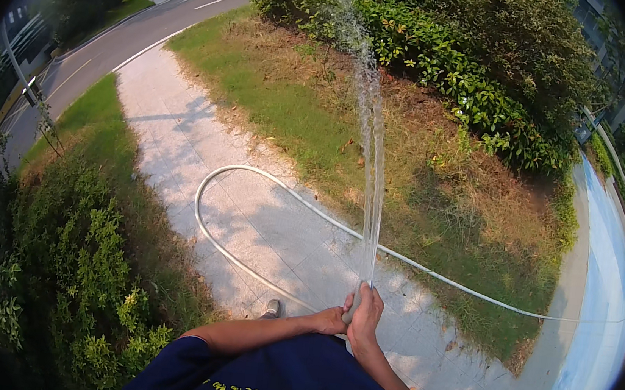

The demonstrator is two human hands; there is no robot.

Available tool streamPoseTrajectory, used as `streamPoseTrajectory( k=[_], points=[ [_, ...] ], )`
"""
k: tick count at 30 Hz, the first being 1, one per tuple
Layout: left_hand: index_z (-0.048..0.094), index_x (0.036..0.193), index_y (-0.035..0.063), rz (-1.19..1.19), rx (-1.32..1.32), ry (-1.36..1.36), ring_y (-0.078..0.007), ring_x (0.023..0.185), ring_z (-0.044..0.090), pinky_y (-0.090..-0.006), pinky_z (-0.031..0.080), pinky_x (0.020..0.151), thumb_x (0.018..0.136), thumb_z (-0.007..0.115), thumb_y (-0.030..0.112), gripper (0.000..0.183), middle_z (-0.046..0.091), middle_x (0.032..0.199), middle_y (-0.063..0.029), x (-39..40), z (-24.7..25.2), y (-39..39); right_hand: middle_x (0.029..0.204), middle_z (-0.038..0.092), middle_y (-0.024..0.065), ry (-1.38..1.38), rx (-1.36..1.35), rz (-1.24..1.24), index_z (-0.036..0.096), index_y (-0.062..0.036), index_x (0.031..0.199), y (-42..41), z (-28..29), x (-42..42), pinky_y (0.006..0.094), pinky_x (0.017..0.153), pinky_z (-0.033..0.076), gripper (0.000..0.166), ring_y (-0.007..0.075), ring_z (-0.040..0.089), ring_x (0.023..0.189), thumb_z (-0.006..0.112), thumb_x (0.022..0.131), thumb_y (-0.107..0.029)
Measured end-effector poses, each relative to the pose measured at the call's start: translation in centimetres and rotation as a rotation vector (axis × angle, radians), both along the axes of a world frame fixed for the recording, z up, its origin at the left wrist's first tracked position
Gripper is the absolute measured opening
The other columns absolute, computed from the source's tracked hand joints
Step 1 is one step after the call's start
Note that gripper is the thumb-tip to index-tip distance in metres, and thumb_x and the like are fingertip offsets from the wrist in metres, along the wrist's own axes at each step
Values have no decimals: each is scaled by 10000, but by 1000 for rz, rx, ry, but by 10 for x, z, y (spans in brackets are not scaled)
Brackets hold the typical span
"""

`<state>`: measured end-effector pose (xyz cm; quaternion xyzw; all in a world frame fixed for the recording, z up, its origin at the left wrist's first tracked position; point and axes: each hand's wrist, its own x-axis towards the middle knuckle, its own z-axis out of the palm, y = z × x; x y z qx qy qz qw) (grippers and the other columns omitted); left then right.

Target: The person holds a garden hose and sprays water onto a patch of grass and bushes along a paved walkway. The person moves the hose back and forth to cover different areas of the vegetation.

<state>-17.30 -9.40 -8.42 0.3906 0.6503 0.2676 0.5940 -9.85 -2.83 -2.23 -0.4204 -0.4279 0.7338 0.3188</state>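
Both hands are at the end of a pale garden hose (246,268), close in front of my dark blue shirt. My right hand (366,316) is wrapped around the hose end, its fingers near the mouth. Just left of it and lower, my left hand (329,320) grips the hose too. A stream of water (370,201) shoots out away from me, splits into strands and breaks into drops near a leafy hedge (435,59). The rest of the hose loops over the paving and runs off to the right.
I stand on a light paved path (285,232), one shoe (272,307) showing. Beyond it lies a patch of grass (265,98) with dry ground. Green shrubs (94,263) grow at the left. A road (105,47) curves past at the upper left, and a blue-painted strip (608,237) bends along the right.
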Motion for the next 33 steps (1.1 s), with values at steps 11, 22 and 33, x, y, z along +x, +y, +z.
streamPoseTrajectory(
  k=[11, 22, 33],
  points=[
    [557, 1065, -94, -461, 44, -136, -245, 747, 619, -362, 485, 682, 692, 708, 399, 637, 648, 863, -178, 2, -8, 15, 565, 481, 61, -69, 55, -506, 487, -43, 767, -29, 7, 17, 281, 469, 387, 280, 142, 454, 476, 484, 952, -253],
    [591, 1081, -40, -613, 28, -205, -232, 743, 619, -330, 483, 599, 692, 731, 342, 563, 640, 923, -154, 7, -2, -2, 563, 484, 66, -142, 65, -722, 485, -43, 749, -62, 10, 19, 284, 475, 393, 301, 153, 461, 481, 492, 944, -272],
    [561, 976, -27, -350, -132, -228, -112, 512, 473, -289, 332, 436, 670, 776, 400, 567, 535, 634, -25, -38, 23, 20, 589, 485, 62, -131, -17, -427, 503, -40, 773, -11, 2, -26, 285, 459, 380, 256, 144, 452, 478, 526, 936, -236]
  ],
)
